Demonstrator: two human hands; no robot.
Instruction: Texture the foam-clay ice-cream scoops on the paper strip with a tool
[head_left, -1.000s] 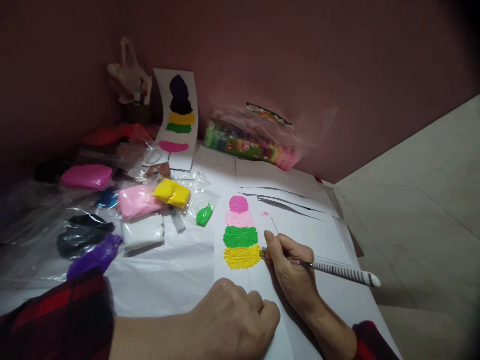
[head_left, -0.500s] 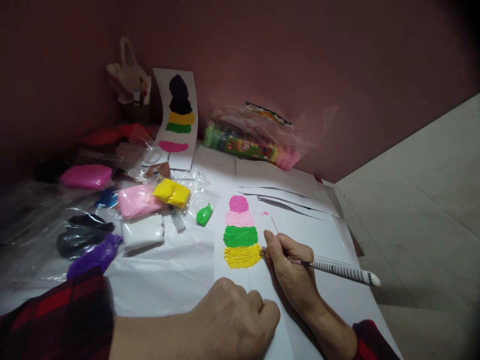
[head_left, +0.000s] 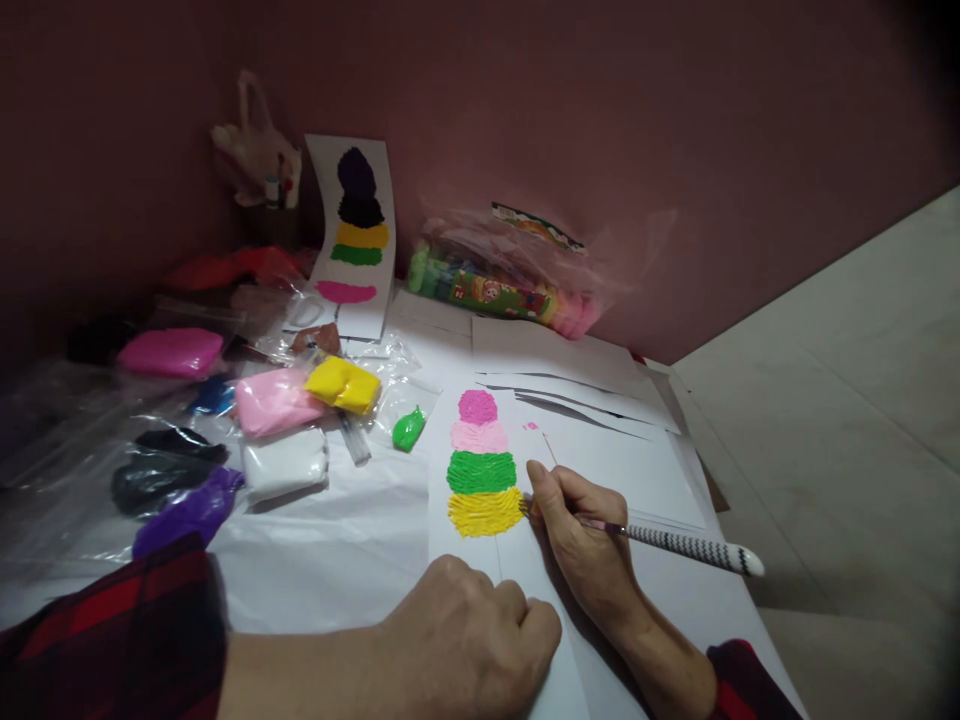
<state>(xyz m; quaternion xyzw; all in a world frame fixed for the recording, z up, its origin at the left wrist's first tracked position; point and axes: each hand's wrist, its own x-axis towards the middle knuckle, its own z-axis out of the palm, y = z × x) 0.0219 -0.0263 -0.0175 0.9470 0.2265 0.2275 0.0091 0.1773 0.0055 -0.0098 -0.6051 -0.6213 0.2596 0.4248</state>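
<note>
My right hand is closed around a fork with a white handle in a dark zigzag pattern. The fork's tines touch the right edge of a yellow clay band on a narrow white paper strip. Above the yellow, a green band, a light pink band and a magenta blob are stacked, all with grooved surfaces. My left hand rests as a fist on the strip's lower part, its fingers curled under and partly hidden.
Bagged clay lies at left: yellow, pink, white, purple and green pieces. A card with coloured bands leans against the wall. Behind the loose paper sheets sits a clay package.
Almost nothing differs. The fork's handle end has shifted very slightly right and down; its tines remain at the yellow band's edge. My left fist stays in place.
</note>
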